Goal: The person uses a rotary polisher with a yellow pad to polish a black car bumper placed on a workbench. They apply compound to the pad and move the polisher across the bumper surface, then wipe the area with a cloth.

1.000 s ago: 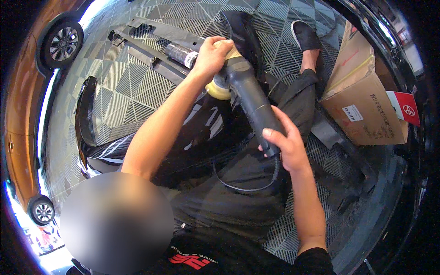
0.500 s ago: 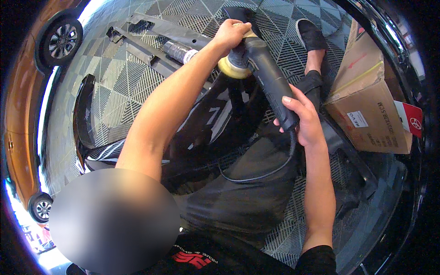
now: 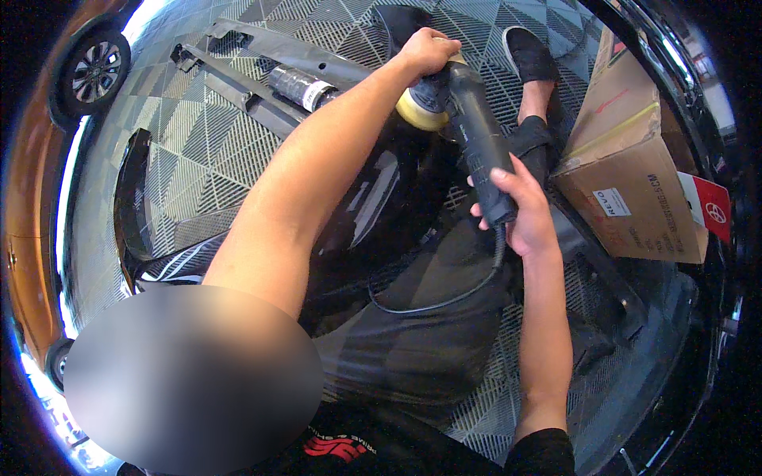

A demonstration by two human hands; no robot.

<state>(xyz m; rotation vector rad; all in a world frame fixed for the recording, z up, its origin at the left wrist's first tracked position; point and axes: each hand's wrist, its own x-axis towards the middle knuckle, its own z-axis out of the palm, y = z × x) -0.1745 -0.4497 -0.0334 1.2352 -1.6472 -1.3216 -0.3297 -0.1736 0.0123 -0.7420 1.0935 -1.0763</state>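
Both my hands hold a black electric polisher with a round yellow pad at its head. My left hand is closed over the front of the machine, at the far end. Around its rear handle wraps my right hand, thumb on top. A power cord leaves the handle and loops over my trouser leg. Below the pad lies a glossy black panel with bright reflections. The pad is at the panel's far edge; whether they touch I cannot tell.
Long grey trim pieces and a dark wrapped roll lie on the tiled floor beyond my left arm. A curved black part is at far left. A cardboard box stands right. An orange car is at the left edge.
The polisher's head and my left hand have shifted to the right along the panel. My right hand keeps its hold on the rear handle. The whole view has slid slightly left.
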